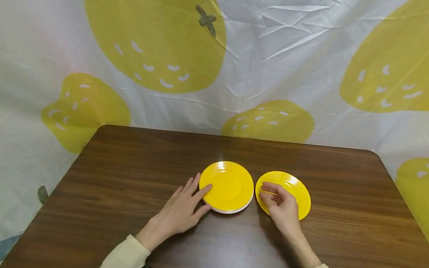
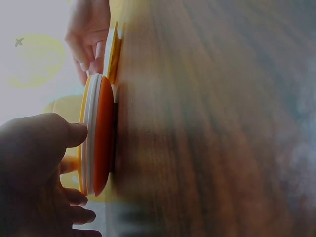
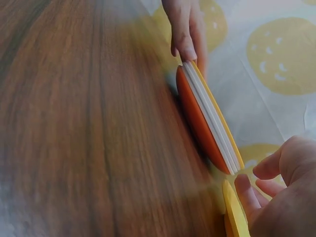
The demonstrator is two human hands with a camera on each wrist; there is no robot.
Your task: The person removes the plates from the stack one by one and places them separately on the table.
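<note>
A stack of plates stands mid-table, topped by a yellow plate (image 1: 228, 187). White plate rims (image 2: 90, 138) show beneath it, and an orange dish (image 3: 195, 116) forms the bottom of the stack. My left hand (image 1: 179, 212) lies at the stack's left side, its index finger over the yellow rim and its thumb near the front edge. To the right of the stack, a second yellow plate (image 1: 301, 198) sits alone on the table. Above that plate's left part hovers my right hand (image 1: 281, 207), fingers loosely bent, thumb and fingertips apart, with nothing visible between them.
The dark wooden table (image 1: 117, 176) extends around the plates. Behind its far edge hangs a white cloth (image 1: 245, 59) with large yellow fruit prints. The two groups of plates stand close together, with a narrow gap between them.
</note>
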